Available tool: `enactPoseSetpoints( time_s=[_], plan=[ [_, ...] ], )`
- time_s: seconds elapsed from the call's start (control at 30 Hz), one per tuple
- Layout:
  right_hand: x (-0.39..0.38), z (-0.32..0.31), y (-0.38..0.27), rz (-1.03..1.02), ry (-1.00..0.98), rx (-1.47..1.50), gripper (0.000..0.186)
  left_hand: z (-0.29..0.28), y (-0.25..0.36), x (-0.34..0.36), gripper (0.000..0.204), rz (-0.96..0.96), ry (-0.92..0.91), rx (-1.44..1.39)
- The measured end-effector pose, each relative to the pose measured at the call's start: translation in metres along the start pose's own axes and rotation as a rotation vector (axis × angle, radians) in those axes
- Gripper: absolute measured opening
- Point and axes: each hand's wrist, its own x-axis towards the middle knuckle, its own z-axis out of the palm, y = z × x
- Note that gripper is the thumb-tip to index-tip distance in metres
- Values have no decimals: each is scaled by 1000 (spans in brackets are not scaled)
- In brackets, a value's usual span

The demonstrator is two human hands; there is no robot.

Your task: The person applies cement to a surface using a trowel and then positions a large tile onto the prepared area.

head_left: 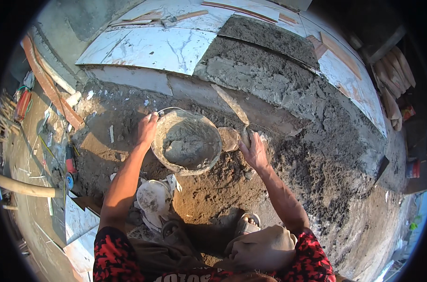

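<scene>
My left hand (147,129) grips the left rim of a round bucket (209,141) by its wire handle. Inside the bucket is wet grey mortar (185,145). My right hand (254,151) is closed on a mortar-caked trowel (234,105) just right of the bucket, its blade pointing away from me toward the step's face. A brown lump or block (230,139) lies between bucket and trowel. In front of me is a low step whose top carries spread mortar (255,89) and white marbled tiles (161,49).
An angle grinder (70,167), a wooden pole (30,188), a reddish board (49,84) and loose tile pieces (82,221) lie at my left. A torn white sack (152,197) is by my feet. Wood offcuts (185,16) rest on the tiles; folded sacks (392,75) are at the right.
</scene>
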Motion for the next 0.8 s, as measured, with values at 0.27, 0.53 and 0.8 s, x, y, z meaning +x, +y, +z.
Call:
enactPoseSetpoints(
  time_s=[0.27,0.53,0.8],
  plan=[
    [83,-2,-2,-56,-195,-24,36,0,-3,-7,51,57,60,-66],
    [16,-8,22,145,22,107,30,-3,-28,8,48,57,74,-25],
    [-52,-56,72,376,222,245,36,-11,-3,-7,52,-62,18,-135]
  ],
)
